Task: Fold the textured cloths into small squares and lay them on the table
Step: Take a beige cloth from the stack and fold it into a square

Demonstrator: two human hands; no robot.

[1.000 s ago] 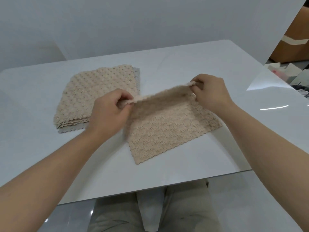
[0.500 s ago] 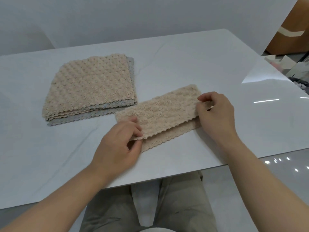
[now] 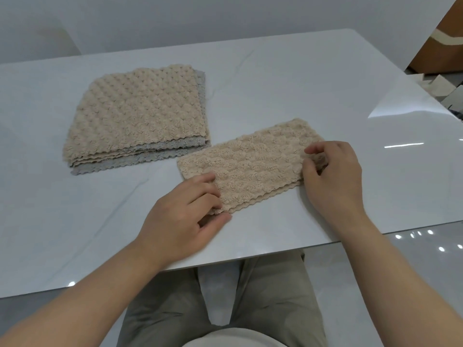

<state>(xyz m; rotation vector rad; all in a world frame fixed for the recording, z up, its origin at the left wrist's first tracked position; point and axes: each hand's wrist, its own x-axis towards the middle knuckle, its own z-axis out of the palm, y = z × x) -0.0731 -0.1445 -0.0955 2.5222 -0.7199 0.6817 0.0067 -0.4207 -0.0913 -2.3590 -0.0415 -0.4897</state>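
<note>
A beige textured cloth [image 3: 255, 162] lies folded in half as a long rectangle near the table's front edge. My left hand [image 3: 186, 216] pinches its near left corner between thumb and fingers. My right hand [image 3: 330, 171] grips its right end, fingers curled over the top layer. Behind and to the left sits a stack of unfolded cloths [image 3: 140, 113], beige ones on top with a grey one showing at the bottom edge.
The white marble-look table [image 3: 300, 78] stretches back to a pale wall. Its front edge runs just below my hands, with my lap beneath. Cardboard boxes [image 3: 443, 33] and clutter stand on the floor at the far right.
The cloth's far edge was lifted by both hands, brought toward me and laid down, halving the cloth. Since half a second ago the layers are aligned and my hands stay at its ends.
</note>
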